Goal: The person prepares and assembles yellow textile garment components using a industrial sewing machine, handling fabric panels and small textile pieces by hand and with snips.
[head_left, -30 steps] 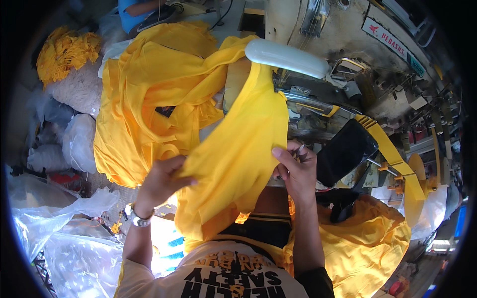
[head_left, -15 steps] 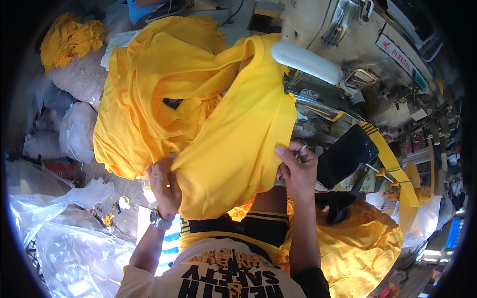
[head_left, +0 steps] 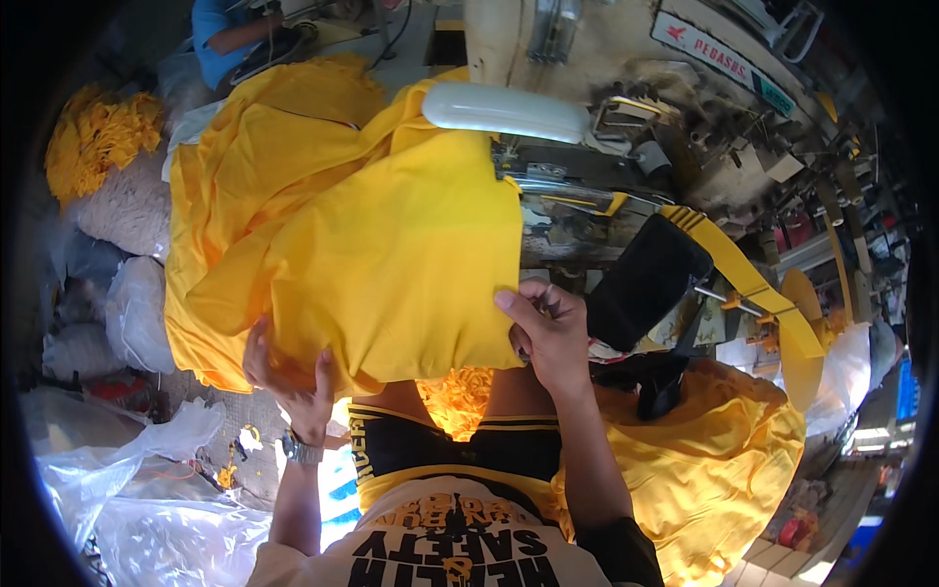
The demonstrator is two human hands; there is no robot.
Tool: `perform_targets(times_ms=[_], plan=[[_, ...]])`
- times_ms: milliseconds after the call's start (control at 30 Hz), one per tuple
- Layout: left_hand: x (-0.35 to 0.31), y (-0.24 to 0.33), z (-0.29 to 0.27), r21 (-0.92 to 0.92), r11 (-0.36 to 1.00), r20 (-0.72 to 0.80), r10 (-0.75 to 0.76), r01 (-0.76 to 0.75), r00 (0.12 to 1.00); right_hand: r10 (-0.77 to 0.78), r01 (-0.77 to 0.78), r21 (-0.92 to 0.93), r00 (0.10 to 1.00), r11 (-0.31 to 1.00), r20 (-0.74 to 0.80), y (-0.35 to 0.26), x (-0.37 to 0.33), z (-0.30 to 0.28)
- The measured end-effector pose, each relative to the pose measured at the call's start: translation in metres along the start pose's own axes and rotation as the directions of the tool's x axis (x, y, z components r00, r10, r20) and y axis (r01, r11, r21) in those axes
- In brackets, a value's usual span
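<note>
A yellow garment (head_left: pixel 391 264) lies in front of me, its near part spread fairly flat and its far end reaching the sewing machine (head_left: pixel 587 108). My right hand (head_left: pixel 551 328) pinches the garment's right edge between thumb and fingers, low down near the front. At the left, my left hand (head_left: pixel 291 386) rests against the lower edge with fingers apart; some fingertips lie on the cloth. The machine's needle area, by the metal plate (head_left: pixel 548 181), meets the cloth's far right corner. Part of the cloth there is hidden beneath a rounded whitish cover (head_left: pixel 507 111).
A dark phone-like slab (head_left: pixel 650 279) stands right of my right hand. A yellow strip (head_left: pixel 758 274) runs from a reel (head_left: pixel 804 342) toward the machine. More yellow cloth (head_left: pixel 704 470) is heaped at my right. Plastic bags (head_left: pixel 176 533) lie left. Another person's arm (head_left: pixel 240 37) shows far left.
The folded near part of the garment is now spread flatter, covering its earlier opening. My left hand has opened its fingers. My right hand still pinches the edge. The whole view has shifted.
</note>
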State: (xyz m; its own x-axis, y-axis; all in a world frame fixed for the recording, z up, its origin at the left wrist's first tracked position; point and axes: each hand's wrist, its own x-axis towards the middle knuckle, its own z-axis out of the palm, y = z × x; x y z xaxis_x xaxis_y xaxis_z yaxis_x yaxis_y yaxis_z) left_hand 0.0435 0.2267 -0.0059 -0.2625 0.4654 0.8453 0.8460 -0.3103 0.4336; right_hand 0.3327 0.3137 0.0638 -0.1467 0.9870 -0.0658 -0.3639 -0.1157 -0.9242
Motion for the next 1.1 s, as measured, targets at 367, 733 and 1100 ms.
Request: perform_targets(times_ms=[367,733,1100], plan=[[0.170,0.011,-0.032,0.204,0.925,-0.229,0.364,-0.321,0.903,0.018,-0.020,-0.035,0.999,0.999,-0.041,-0.017,-0.012,0.001],[0.292,-0.030,0.051,0.199,0.879,0.047,0.433,-0.433,0.900,0.023,-0.026,-0.080,0.999,0.996,-0.036,-0.022,-0.012,0.006],[0.068,0.113,0.104,-0.236,0.890,0.402,0.455,-0.391,0.795,-0.122,0.114,-0.128,0.991,0.985,-0.054,-0.025,-0.001,0.022]])
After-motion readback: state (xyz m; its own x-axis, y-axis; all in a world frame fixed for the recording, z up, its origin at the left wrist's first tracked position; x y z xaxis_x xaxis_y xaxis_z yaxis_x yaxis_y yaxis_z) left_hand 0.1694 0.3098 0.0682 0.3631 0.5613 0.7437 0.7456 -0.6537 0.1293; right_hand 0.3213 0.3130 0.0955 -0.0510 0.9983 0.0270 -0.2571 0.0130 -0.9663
